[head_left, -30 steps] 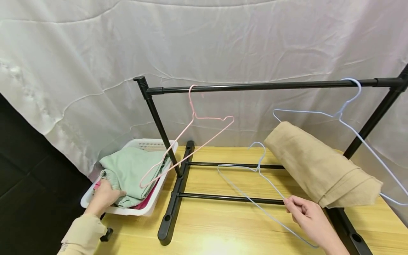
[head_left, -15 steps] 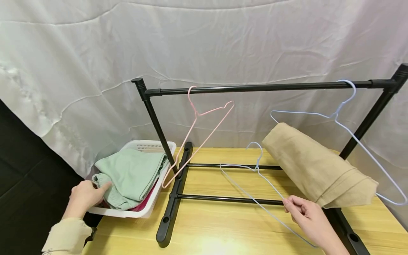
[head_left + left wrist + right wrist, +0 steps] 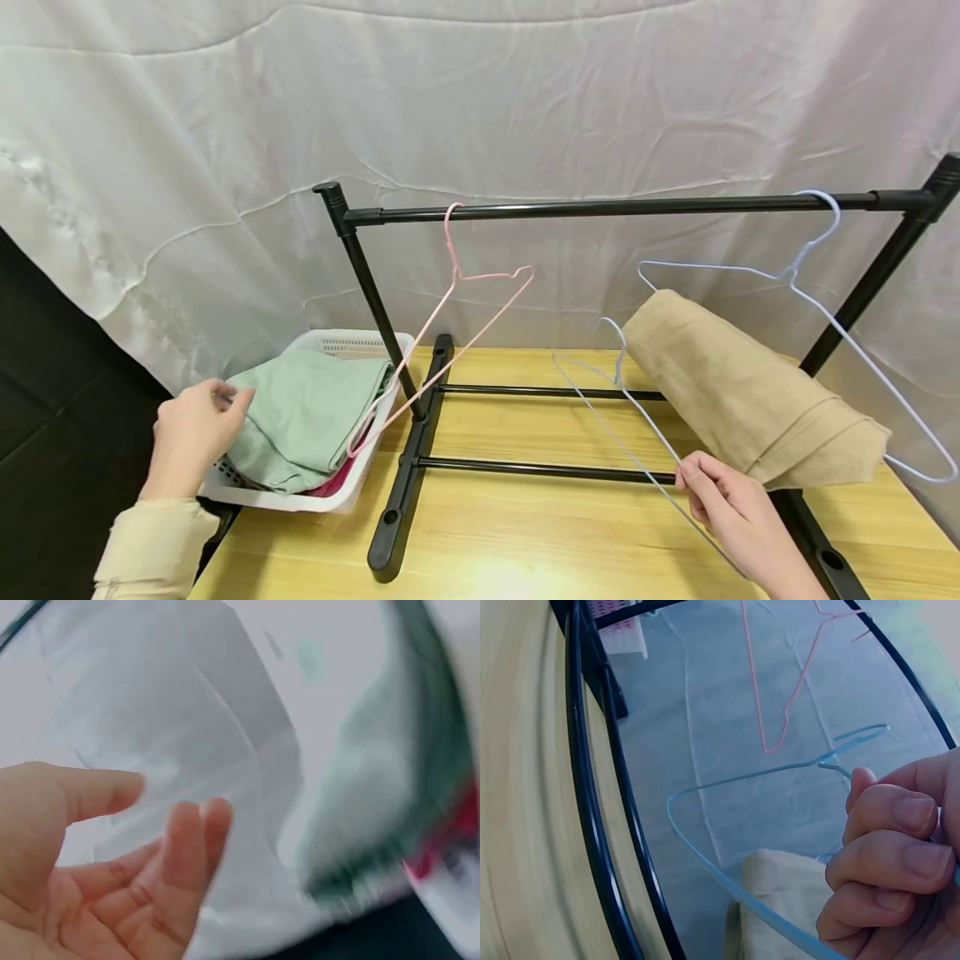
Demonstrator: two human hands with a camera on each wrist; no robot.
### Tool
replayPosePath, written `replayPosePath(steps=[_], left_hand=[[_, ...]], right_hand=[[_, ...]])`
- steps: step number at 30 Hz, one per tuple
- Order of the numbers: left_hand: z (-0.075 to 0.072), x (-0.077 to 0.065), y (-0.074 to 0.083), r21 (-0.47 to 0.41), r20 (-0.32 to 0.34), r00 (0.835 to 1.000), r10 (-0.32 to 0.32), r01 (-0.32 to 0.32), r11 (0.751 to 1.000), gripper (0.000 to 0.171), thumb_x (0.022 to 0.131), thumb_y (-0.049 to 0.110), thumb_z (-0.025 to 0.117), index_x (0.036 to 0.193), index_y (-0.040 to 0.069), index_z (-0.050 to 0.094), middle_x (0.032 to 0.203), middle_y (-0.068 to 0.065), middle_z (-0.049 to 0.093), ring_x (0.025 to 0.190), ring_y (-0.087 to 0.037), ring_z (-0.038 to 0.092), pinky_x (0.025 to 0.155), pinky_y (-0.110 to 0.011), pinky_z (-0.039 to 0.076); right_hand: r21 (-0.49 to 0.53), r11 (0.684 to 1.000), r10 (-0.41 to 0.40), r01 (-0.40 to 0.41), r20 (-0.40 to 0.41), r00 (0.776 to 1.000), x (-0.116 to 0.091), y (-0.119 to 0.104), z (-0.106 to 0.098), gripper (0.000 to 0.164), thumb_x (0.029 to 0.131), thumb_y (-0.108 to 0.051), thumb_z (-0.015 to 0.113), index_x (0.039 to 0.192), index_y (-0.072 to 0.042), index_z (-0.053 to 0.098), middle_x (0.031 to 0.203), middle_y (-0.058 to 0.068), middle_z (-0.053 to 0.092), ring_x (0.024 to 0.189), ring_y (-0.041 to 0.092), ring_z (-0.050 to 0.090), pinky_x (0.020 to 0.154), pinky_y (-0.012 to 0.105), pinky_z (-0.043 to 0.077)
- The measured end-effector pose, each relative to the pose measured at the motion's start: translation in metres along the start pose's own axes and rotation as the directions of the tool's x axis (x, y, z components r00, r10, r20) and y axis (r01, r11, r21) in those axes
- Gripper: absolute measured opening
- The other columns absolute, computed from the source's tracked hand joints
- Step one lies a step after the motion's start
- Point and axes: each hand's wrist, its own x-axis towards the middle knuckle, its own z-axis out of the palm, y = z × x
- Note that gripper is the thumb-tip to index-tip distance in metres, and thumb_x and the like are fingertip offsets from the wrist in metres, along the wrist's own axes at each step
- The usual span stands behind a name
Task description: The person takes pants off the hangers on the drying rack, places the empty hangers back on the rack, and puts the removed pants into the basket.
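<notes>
My left hand (image 3: 193,433) hovers at the left side of the white basket (image 3: 262,499), fingers loosely bent. The left wrist view shows nothing between its thumb and fingers (image 3: 184,844). Beside it a folded pale green garment (image 3: 311,408) lies on top in the basket, with dark red cloth (image 3: 337,483) under it. My right hand (image 3: 727,510) pinches a light blue wire hanger (image 3: 619,367) by one sloping arm, hook upward. In the right wrist view the fingers curl over the hanger's wire (image 3: 750,776), and part of it is hidden behind them.
A black rack (image 3: 600,207) stands on the wooden table (image 3: 525,533). On its bar hang a pink hanger (image 3: 452,250) at left and a blue hanger (image 3: 813,242) at right, the latter bearing folded tan cloth (image 3: 750,392). A pale curtain (image 3: 525,100) hangs behind.
My left hand has drawn left and up, off the green garment, whose bunched left edge now lies flatter. My right hand has shifted the light blue hanger slightly right and turned it. The pink hanger swings.
</notes>
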Motion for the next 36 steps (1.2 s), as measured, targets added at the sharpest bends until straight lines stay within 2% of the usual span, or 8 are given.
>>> replayPosePath(steps=[3,6,9,19,26,29,33,36], left_hand=[[0.003,0.010,0.021,-0.128,-0.039,0.998,0.053,-0.058,0.990,0.047,0.110,0.041,0.058,0.119,-0.003,0.072,0.095,-0.022,0.080,0.072,-0.022,0.076,0.072,-0.045,0.060],[0.007,0.023,0.043,-0.262,-0.073,0.994,0.076,-0.093,0.961,0.050,0.111,0.049,0.055,0.126,0.004,0.072,0.101,-0.019,0.081,0.070,0.007,0.069,0.066,-0.017,0.057],[0.014,0.038,0.065,-0.389,-0.102,0.991,0.087,-0.120,0.913,0.052,0.112,0.051,0.051,0.130,0.006,0.070,0.109,-0.019,0.080,0.078,0.019,0.062,0.069,-0.005,0.054],[0.037,0.080,0.126,-0.694,-0.090,0.993,0.072,-0.115,0.711,0.062,0.116,0.056,0.026,0.143,0.011,0.059,0.125,-0.018,0.074,0.104,-0.004,0.072,0.084,-0.014,0.061],[0.056,0.093,0.157,-0.801,-0.149,0.984,0.098,-0.178,0.572,0.062,0.115,0.059,0.023,0.135,0.013,0.059,0.112,-0.010,0.073,0.100,-0.011,0.073,0.087,-0.023,0.061],[0.064,0.096,0.166,-0.855,-0.157,0.981,0.117,-0.194,0.480,0.058,0.115,0.058,0.026,0.126,0.014,0.061,0.095,-0.007,0.072,0.083,-0.012,0.072,0.080,-0.025,0.062],[0.076,0.098,0.175,-0.951,-0.116,0.986,0.123,-0.146,0.271,0.051,0.115,0.055,0.028,0.104,0.014,0.057,0.073,-0.001,0.054,0.060,-0.013,0.054,0.061,-0.021,0.051],[0.083,0.099,0.179,-0.980,-0.098,0.990,0.098,-0.113,0.166,0.048,0.114,0.055,0.029,0.094,0.016,0.050,0.067,0.004,0.043,0.056,-0.010,0.040,0.055,-0.021,0.037]], right_hand=[[0.007,1.000,-0.012,0.012,-0.011,1.000,0.000,-0.003,-0.001,0.027,0.116,-0.017,0.048,0.094,-0.020,0.063,0.061,-0.009,0.046,0.047,0.008,0.038,0.045,0.028,0.034],[0.013,0.999,-0.041,0.041,-0.030,0.999,0.000,-0.006,-0.002,0.026,0.115,-0.014,0.049,0.093,-0.020,0.062,0.060,-0.009,0.045,0.047,0.006,0.037,0.044,0.028,0.034],[0.020,0.998,-0.066,0.067,-0.050,0.997,0.000,-0.009,-0.003,0.026,0.115,-0.012,0.049,0.093,-0.020,0.062,0.059,-0.010,0.045,0.046,0.006,0.037,0.044,0.027,0.034],[0.014,0.996,-0.083,0.084,-0.093,0.992,0.001,-0.023,-0.007,0.025,0.115,-0.012,0.049,0.094,-0.021,0.061,0.059,-0.009,0.043,0.047,0.007,0.037,0.045,0.026,0.033],[0.023,0.997,-0.065,0.068,-0.101,0.993,0.004,-0.036,-0.010,0.025,0.116,-0.015,0.048,0.094,-0.021,0.060,0.059,-0.008,0.044,0.047,0.009,0.039,0.044,0.027,0.033],[0.041,0.996,-0.074,0.079,-0.110,0.991,0.006,-0.043,-0.010,0.024,0.116,-0.015,0.048,0.095,-0.020,0.060,0.059,-0.007,0.045,0.047,0.009,0.040,0.045,0.027,0.033],[0.066,0.994,-0.083,0.092,-0.125,0.989,0.010,-0.052,-0.010,0.024,0.116,-0.015,0.048,0.095,-0.019,0.060,0.059,-0.006,0.045,0.047,0.010,0.040,0.044,0.027,0.033],[0.069,0.994,-0.080,0.090,-0.139,0.987,0.012,-0.058,-0.011,0.024,0.116,-0.016,0.048,0.096,-0.019,0.060,0.059,-0.006,0.046,0.047,0.011,0.040,0.044,0.028,0.033]])
